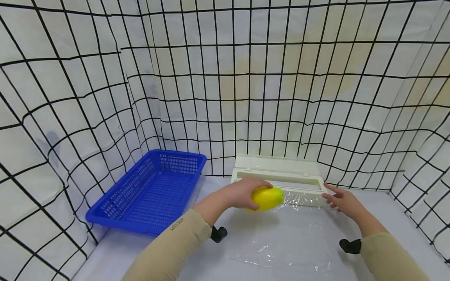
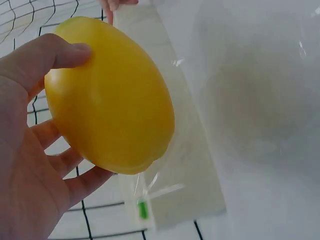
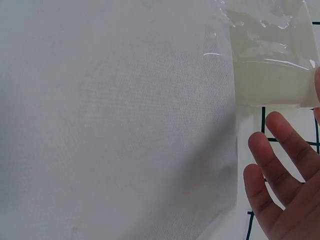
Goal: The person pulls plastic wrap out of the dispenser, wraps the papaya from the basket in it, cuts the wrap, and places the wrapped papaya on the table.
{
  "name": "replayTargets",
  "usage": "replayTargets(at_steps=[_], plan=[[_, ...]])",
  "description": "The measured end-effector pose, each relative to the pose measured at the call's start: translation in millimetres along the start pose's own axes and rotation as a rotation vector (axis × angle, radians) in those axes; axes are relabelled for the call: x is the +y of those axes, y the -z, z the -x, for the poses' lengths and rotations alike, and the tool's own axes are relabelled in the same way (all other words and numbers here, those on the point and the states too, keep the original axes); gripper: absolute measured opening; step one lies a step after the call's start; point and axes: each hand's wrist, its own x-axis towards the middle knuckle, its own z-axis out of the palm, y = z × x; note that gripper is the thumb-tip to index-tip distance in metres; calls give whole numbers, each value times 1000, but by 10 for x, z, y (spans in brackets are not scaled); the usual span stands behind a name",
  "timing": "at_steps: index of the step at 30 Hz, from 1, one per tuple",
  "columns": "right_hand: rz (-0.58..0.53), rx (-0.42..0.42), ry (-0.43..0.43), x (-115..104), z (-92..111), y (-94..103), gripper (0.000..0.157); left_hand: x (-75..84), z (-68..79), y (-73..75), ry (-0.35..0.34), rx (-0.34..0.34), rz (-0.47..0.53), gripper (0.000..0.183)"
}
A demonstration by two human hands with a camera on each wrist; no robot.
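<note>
- One yellow fruit-shaped object [image 1: 268, 198]: hangs just above clear film [image 1: 281, 238], clamped in left hand [image 1: 242, 193].
- Behind, white open-lidded box [image 1: 277, 174].
- At box's right end, right hand [image 1: 346, 202], fingers apart.
- Well left, blue basket [image 1: 151, 195].

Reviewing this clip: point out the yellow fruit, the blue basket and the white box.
Yellow fruit [image 1: 268, 199]: head view, on its exposed side.
Blue basket [image 1: 152, 199]: head view, on its bare floor.
White box [image 1: 275, 164]: head view, on its raised back panel.
</note>
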Motion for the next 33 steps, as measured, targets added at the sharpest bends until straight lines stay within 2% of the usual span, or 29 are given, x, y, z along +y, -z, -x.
replayTargets(at_steps=[5,9,12,16,21,27,33], plan=[[5,-3,-5,-23,-25,-15,83,128,-128,-189,-35,-24,-60,71],[-2,-6,-14,-49,-44,-12,83,177,-231,-340,-71,-27,-147,71],[-10,-7,-12,-73,-49,-10,81,198,-297,-429,-74,-24,-210,70],[-13,-6,-15,-107,-45,-11,79,216,-344,-524,-48,-34,-240,69],[-12,-14,-24,-124,-65,-13,78,228,-346,-564,-21,-59,-246,68],[-24,-15,-8,-88,-42,-5,78,223,-373,-610,-31,-65,-262,68],[-72,-15,16,-36,12,2,76,232,-383,-664,-23,-63,-228,69]])
